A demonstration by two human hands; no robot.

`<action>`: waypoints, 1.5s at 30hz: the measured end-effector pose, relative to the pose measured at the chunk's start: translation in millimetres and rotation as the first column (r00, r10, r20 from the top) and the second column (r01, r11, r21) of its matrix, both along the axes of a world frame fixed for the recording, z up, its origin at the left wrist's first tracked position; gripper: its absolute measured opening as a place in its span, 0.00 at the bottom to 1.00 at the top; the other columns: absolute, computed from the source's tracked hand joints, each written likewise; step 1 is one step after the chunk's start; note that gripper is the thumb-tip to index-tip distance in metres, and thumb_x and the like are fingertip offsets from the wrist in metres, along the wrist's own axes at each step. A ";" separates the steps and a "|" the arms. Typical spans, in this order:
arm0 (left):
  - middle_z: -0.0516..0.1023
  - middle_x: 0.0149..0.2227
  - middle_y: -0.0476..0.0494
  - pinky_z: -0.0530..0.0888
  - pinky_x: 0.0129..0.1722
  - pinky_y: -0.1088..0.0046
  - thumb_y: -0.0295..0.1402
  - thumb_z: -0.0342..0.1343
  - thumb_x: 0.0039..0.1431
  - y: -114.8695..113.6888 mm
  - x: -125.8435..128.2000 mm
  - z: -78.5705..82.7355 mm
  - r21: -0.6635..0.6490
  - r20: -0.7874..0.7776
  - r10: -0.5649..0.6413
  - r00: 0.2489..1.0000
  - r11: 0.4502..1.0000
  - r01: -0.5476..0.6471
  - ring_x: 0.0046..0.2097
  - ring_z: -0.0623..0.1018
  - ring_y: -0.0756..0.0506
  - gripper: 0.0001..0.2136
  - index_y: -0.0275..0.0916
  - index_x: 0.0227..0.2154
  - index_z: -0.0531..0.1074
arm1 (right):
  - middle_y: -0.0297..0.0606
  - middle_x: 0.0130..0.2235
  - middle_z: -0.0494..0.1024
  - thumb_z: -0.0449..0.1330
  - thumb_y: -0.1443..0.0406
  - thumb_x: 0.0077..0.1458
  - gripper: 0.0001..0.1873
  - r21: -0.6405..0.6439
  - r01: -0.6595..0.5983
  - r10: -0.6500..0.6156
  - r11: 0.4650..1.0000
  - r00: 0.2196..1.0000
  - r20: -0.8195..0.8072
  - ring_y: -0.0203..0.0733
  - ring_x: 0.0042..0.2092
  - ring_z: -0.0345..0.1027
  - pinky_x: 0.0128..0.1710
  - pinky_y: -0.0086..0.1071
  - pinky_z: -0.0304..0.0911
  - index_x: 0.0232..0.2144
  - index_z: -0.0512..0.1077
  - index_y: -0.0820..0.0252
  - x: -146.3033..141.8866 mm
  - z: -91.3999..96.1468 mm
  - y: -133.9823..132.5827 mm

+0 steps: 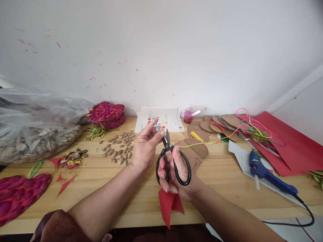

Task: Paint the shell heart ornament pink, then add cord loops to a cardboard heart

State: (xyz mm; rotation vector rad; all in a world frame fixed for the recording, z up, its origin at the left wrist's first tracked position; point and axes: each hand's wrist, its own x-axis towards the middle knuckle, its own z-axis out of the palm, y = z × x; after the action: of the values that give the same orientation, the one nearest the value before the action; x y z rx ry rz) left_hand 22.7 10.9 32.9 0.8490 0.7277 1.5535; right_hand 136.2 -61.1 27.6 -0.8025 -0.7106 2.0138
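My left hand is closed in a pinch on the end of a thin multicoloured cord. The cord runs right across the table to a tangle of coloured loops. My right hand grips black scissors by the handles, their blades at the cord just right of my left fingers. That hand also holds a piece of red paper that hangs below it. Both hands hover above the wooden table.
Loose seeds and red scraps lie to the left, with a plastic bag of husks and magenta heart pieces. Cardboard hearts, red sheets and a blue glue gun lie to the right.
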 end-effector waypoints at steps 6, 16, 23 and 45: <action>0.77 0.31 0.53 0.78 0.41 0.72 0.31 0.76 0.45 0.2 0.3 -1.3 0.011 0.002 0.000 1.000 1.000 0.000 0.35 0.77 0.52 0.26 0.44 0.51 0.82 | 0.30 0.22 0.70 0.58 0.27 0.46 0.41 0.010 0.009 -0.009 1.000 1.000 -0.008 0.29 0.15 0.62 0.10 0.21 0.41 0.28 0.67 0.60 -0.4 1.5 -0.3; 0.75 0.30 0.54 0.78 0.41 0.72 0.31 0.76 0.45 -0.2 0.4 -0.9 0.007 -0.011 0.002 1.000 1.000 -0.002 0.34 0.77 0.52 0.27 0.44 0.51 0.81 | 0.26 0.21 0.68 0.58 0.27 0.44 0.41 0.029 0.032 -0.033 0.999 0.999 0.033 0.25 0.13 0.54 0.10 0.21 0.37 0.27 0.63 0.58 -2.6 0.7 -2.5; 0.77 0.31 0.53 0.77 0.42 0.72 0.32 0.76 0.44 2.8 -1.5 -0.3 0.009 0.009 0.026 1.000 1.000 -0.026 0.36 0.77 0.51 0.26 0.45 0.50 0.82 | 0.23 0.19 0.65 0.57 0.27 0.45 0.40 0.061 0.032 -0.038 0.998 0.994 0.098 0.24 0.11 0.51 0.09 0.21 0.38 0.26 0.62 0.57 -4.3 -9.1 -0.6; 0.74 0.30 0.54 0.77 0.42 0.71 0.34 0.79 0.35 10.8 -6.2 -3.2 -0.049 0.011 -0.038 0.999 0.998 0.039 0.35 0.75 0.52 0.30 0.43 0.48 0.83 | 0.39 0.32 0.81 0.62 0.51 0.60 0.15 0.257 0.005 -0.218 0.966 -0.508 0.833 0.47 0.34 0.74 0.31 0.34 0.52 0.37 0.75 0.56 150.9 12.3 -64.1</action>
State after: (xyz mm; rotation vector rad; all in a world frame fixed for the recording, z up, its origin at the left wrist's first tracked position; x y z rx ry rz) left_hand 16.5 21.7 29.8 0.8137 0.7354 1.4989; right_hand 287.1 -125.1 39.9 -2.5673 -1.5369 0.1639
